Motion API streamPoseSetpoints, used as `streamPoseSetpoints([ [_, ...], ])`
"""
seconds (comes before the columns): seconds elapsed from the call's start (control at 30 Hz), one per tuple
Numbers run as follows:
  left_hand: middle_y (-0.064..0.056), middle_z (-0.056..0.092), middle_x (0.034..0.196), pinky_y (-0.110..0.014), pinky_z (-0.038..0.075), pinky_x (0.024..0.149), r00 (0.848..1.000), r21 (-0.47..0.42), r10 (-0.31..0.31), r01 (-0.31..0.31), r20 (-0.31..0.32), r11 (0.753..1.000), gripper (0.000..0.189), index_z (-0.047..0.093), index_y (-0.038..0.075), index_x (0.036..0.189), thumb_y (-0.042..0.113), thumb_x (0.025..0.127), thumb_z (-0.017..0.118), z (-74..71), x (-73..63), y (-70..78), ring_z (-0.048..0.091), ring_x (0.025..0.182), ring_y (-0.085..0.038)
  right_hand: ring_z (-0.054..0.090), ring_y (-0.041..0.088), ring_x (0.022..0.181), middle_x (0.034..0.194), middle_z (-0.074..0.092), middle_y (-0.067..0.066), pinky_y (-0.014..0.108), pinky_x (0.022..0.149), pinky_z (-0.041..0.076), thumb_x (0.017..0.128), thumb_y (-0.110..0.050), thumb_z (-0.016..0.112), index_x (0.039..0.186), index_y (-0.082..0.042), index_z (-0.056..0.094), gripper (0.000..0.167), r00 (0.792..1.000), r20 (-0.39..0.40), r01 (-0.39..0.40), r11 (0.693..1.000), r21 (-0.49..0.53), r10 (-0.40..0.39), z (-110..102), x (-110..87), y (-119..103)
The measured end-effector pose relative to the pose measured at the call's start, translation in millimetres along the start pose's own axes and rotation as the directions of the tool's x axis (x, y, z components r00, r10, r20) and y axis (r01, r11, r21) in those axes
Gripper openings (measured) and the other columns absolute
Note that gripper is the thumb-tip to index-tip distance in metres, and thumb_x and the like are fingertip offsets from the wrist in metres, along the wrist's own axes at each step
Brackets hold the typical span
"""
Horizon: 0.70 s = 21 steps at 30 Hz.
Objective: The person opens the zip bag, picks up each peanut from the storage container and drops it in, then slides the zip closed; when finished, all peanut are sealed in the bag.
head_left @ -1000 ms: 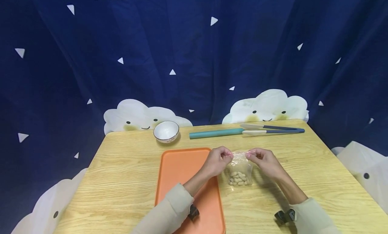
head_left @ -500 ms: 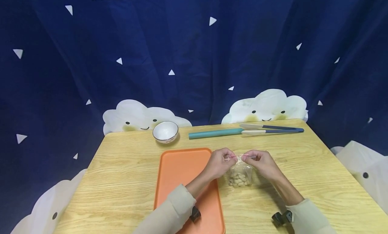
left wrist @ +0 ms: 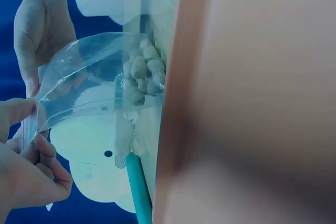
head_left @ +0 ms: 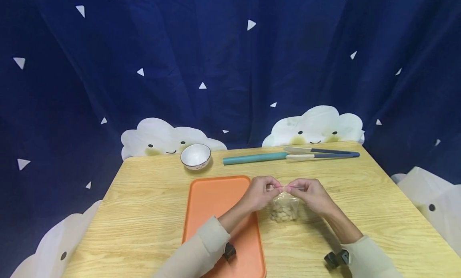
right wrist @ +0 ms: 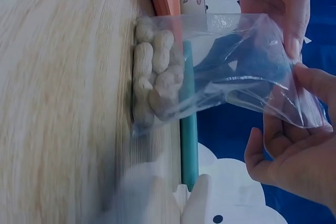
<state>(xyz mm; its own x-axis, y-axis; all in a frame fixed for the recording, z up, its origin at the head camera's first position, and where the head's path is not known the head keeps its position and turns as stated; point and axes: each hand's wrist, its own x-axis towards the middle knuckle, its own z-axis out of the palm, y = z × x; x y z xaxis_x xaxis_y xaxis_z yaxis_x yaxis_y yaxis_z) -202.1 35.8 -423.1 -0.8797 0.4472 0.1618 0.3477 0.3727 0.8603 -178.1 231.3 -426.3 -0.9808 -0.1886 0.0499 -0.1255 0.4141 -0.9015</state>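
A clear zip bag [head_left: 286, 202] stands upright on the table just right of the orange tray, its top edge held up by both hands. Unshelled peanuts [right wrist: 160, 72] fill the bottom of it. My left hand [head_left: 262, 193] pinches the pink zip strip from the left, thumb and forefinger on it. From the right, my right hand [head_left: 310, 194] pinches the same strip, the two thumbs nearly meeting at its middle. In the left wrist view the clear wall of the bag [left wrist: 84, 72] bulges between strip and peanuts.
The orange tray [head_left: 209, 198] lies under my left forearm. Behind it stands a white bowl [head_left: 196, 156]. A teal stick-like tube [head_left: 253, 158] and blue-and-white tongs [head_left: 335, 155] lie along the table's back edge, before a dark blue curtain [head_left: 173, 49].
Both hands have slid inward along the zip strip, from its ends to its middle. The top of the bag has dropped slightly. Tray, bowl and tongs stay where they were.
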Motion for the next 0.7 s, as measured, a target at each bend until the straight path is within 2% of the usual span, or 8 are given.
streamPoseSetpoints([
  [0.13,0.001,0.068,0.084,-0.015,0.041,0.058,1.0,0.042,0.023,-0.023,0.006,0.999,0.01,0.072,0.009,0.088,0.018,0.087,0.068,-4.2,0.0,1.2,0.047,0.067,0.0,0.063,0.009,0.079,0.092,0.072,0.013,0.024,0.069,0.049,0.088,-0.028,0.067,0.095,-0.002,0.07,0.028,1.0,-0.018,-0.017,0.999,-0.037,0.017,-4.5,-0.3,0.5],
  [0.23,0.002,0.062,0.072,-0.016,0.036,0.049,0.999,0.048,0.034,-0.035,0.012,0.998,0.011,0.072,0.008,0.089,0.018,0.087,0.068,-6.4,-0.4,1.1,0.041,0.057,-0.002,0.059,0.006,0.074,0.09,0.071,0.01,0.024,0.065,0.047,0.088,-0.03,0.067,0.094,-0.003,0.07,0.027,0.999,-0.035,-0.039,0.997,-0.065,0.037,-9.1,-1.6,1.9],
  [0.43,0.004,0.045,0.058,-0.018,0.031,0.046,1.0,0.052,0.02,-0.021,0.017,0.998,0.011,0.072,0.008,0.091,0.017,0.088,0.067,-11.3,-3.3,-1.5,0.036,0.051,-0.004,0.06,0.007,0.074,0.089,0.07,0.012,0.025,0.064,0.049,0.089,-0.024,0.066,0.093,0.001,0.069,0.025,0.999,-0.03,0.008,0.996,-0.094,-0.011,-18.0,-5.9,4.5],
  [0.63,0.002,0.052,0.062,-0.018,0.031,0.047,1.0,0.069,0.009,-0.009,0.001,0.998,0.01,0.072,0.008,0.089,0.018,0.088,0.067,-15.9,-6.1,-3.5,0.035,0.05,-0.004,0.06,0.004,0.07,0.083,0.07,0.005,0.023,0.062,0.05,0.084,-0.026,0.072,0.088,-0.003,0.071,0.023,0.996,-0.083,0.012,0.99,-0.139,-0.023,-23.4,-6.5,5.2],
  [0.7,0.002,0.054,0.063,-0.018,0.031,0.047,1.0,0.067,0.002,-0.001,-0.015,0.998,0.01,0.073,0.008,0.087,0.017,0.087,0.069,-16.8,-6.6,-4.4,0.036,0.049,-0.004,0.06,0.003,0.071,0.085,0.07,0.006,0.022,0.062,0.05,0.084,-0.025,0.072,0.088,-0.003,0.071,0.023,0.997,-0.075,0.014,0.989,-0.149,-0.025,-25.5,-7.2,4.7],
])
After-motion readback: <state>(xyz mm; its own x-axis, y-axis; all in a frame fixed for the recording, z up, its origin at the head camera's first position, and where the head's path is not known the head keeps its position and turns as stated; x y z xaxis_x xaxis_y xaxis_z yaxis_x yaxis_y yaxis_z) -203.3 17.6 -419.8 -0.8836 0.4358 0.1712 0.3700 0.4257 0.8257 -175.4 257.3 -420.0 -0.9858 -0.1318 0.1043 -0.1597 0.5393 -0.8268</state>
